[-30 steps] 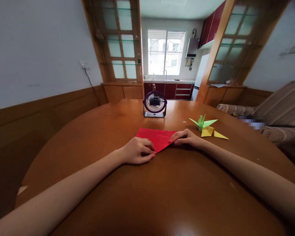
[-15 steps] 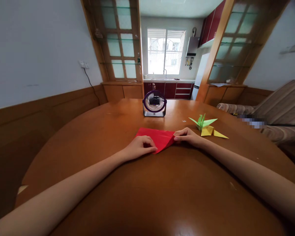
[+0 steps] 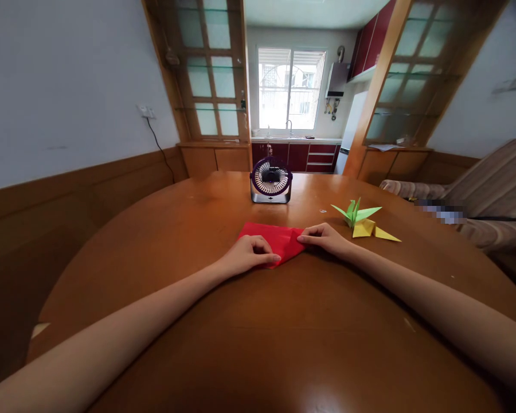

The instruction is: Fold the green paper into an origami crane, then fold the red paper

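Head view shows my red paper (image 3: pixel 289 246) lying short of the far edge of the surface (image 3: pixel 258 338), partly folded: its right corner is turned inward, though I judge that flap not yet flattened or creased. The fingers of my right hand (image 3: pixel 330 238) are pinched together on the flap, while those of my left hand (image 3: pixel 242 253) curl onto the paper's near edge, gripping or merely pressing, I cannot tell. A second ago, that corner lay flat, pointing outward.

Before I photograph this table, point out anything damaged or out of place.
A pale patch at the left edge of the table breaks its brown finish, perhaps a chip; nothing looks spilled.
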Motion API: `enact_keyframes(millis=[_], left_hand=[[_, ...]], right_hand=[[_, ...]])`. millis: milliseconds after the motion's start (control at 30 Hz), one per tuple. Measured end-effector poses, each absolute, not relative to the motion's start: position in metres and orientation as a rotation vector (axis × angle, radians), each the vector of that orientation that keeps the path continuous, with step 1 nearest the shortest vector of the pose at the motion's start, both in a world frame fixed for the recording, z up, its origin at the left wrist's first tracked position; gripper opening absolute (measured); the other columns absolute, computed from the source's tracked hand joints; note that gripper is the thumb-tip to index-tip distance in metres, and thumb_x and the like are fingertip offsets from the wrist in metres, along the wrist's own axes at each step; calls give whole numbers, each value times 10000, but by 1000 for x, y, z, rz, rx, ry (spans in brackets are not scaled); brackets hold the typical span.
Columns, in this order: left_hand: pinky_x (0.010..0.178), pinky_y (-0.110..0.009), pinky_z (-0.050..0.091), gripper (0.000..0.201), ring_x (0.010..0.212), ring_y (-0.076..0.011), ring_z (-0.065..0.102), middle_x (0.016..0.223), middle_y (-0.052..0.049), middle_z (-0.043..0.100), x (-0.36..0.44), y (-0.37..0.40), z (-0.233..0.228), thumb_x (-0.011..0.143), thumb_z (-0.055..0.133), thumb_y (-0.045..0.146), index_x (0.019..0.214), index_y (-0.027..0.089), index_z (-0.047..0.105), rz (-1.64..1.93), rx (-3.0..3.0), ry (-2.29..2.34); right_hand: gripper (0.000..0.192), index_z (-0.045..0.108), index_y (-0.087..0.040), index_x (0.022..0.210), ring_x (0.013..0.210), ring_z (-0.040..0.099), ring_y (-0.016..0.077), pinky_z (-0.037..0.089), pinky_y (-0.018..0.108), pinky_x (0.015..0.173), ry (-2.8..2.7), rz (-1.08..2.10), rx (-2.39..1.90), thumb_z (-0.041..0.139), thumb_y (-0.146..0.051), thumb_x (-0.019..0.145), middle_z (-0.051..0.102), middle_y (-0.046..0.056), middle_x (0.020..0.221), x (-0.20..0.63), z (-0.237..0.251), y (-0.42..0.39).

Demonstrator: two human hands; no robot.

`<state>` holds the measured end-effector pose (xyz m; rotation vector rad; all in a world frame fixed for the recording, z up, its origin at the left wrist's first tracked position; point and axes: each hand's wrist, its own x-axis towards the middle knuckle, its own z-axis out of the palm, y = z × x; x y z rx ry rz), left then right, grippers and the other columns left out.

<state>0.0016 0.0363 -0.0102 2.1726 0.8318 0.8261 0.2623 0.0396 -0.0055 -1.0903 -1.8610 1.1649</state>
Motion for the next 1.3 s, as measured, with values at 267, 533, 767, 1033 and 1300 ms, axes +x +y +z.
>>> enact_keyframes(millis=[267, 533, 767, 1033, 1300], left_hand=[[695, -282, 500, 212, 742, -153, 624, 775, -34, 672, 2, 37, -11, 722, 773, 364, 680, 167, 707, 830, 2212, 823], [704, -285, 498, 177, 739, -149, 621, 774, -27, 662, 0, 40, -15, 714, 779, 324, 677, 166, 707, 832, 2197, 822], [704, -289, 489, 174, 727, -149, 613, 755, -22, 659, 1, 42, -17, 715, 770, 304, 663, 158, 690, 842, 2195, 836], [714, -284, 459, 181, 726, -146, 594, 758, -20, 648, 1, 42, -16, 690, 776, 309, 652, 156, 687, 809, 2116, 849], [729, -283, 438, 170, 725, -140, 579, 762, -15, 641, 2, 43, -16, 671, 787, 297, 646, 158, 693, 793, 2094, 832]], right_hand=[[466, 569, -143, 603, 515, 315, 70, 200, 240, 496, -1874, 1087, -1119, 679, -576, 733, 432, -49, 546, 258, -8, 40], [444, 611, -137, 645, 531, 342, 80, 220, 241, 505, -1846, 1009, -1152, 667, -566, 745, 467, -38, 559, 253, -14, 43], [421, 676, -128, 705, 578, 404, 101, 292, 250, 555, -1885, 803, -1185, 627, -537, 787, 537, -14, 612, 249, -20, 46], [406, 674, -125, 684, 579, 420, 101, 307, 246, 559, -1922, 651, -1215, 602, -503, 813, 561, -10, 621, 244, -18, 42], [377, 694, -121, 710, 592, 456, 110, 332, 248, 574, -1946, 559, -1225, 591, -463, 831, 614, 7, 645, 242, -15, 40]])
